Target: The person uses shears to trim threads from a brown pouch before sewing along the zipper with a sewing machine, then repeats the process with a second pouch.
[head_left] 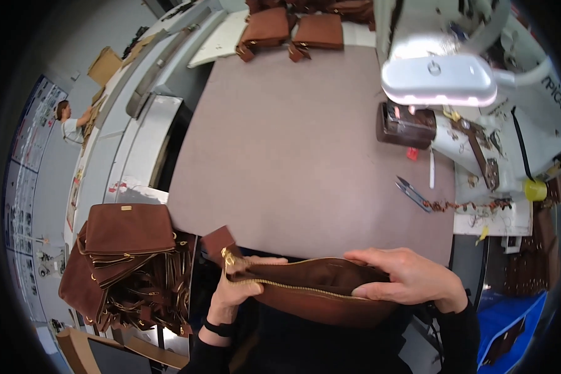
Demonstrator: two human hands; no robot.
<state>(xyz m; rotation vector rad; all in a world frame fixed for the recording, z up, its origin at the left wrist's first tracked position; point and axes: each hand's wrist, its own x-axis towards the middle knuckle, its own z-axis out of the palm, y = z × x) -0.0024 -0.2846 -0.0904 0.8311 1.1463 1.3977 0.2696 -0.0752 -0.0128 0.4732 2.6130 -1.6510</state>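
Observation:
A brown zippered pouch (pixel 336 310) is held in front of my body, its gold-toothed zipper spread apart so the brown lining shows. My left hand (pixel 237 288) grips the pouch's left end, beside the zipper pull and a square brown leather tab (pixel 219 242). At the other end my right hand (pixel 408 274) is closed on the rim, thumb on the near zipper edge and fingers along the far one. Part of the left hand's fingers is hidden behind the pouch.
A pile of brown pouches (pixel 131 230) lies at left; more brown pouches (pixel 318 31) rest at the far edge. On the worktable (pixel 280 149), thread snips (pixel 411 193) lie at right near a dark brown box (pixel 406 128). A lit lamp (pixel 439 81) hangs above. Far left stands another person (pixel 73 128).

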